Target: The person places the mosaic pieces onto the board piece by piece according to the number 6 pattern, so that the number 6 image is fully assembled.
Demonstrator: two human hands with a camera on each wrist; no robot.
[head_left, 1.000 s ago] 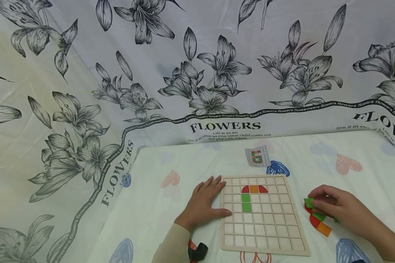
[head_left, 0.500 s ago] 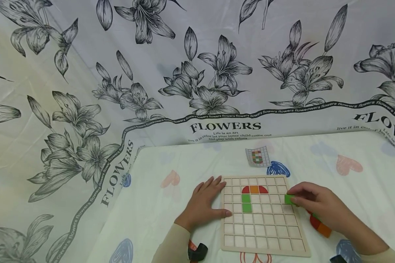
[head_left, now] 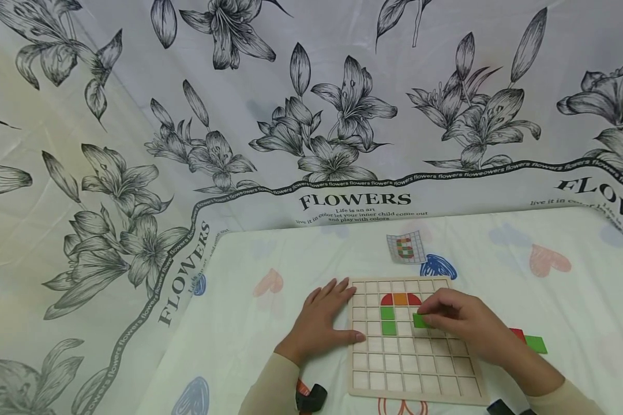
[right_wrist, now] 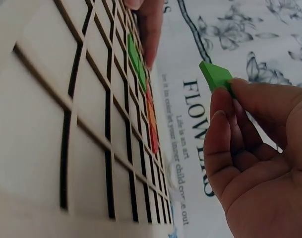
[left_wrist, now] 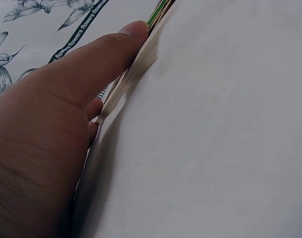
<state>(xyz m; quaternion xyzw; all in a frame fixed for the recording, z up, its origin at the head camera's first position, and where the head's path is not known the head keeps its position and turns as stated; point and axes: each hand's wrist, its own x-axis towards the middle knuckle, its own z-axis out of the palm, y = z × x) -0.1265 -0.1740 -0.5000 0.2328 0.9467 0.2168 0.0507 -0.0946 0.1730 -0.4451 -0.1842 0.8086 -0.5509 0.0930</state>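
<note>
A wooden grid board (head_left: 374,363) lies on the bedding-like cloth. My left hand (head_left: 316,325) rests along its left edge with fingers and thumb extended. Between thumb and fingers, my right hand (head_left: 467,323) pinches a green square tile (right_wrist: 216,75) over the board's upper middle. Set in the upper rows are a red rounded tile (head_left: 387,299), an orange square tile (head_left: 400,299) and another red rounded tile, partly covered in the head view. Two green tiles (head_left: 388,320) sit in a column under the left red one. In the left wrist view, the thumb (left_wrist: 113,47) touches the board's rim.
Right of the board, a loose red tile (head_left: 518,333) and green tile (head_left: 536,344) show past my right forearm, which hides other pieces. A small printed pattern card (head_left: 406,248) lies behind the board. Flower-printed fabric (head_left: 342,115) hangs at the back.
My right hand has picked a green tile from the loose pieces on the right and moved it left over the board. The left hand has stayed in place.
</note>
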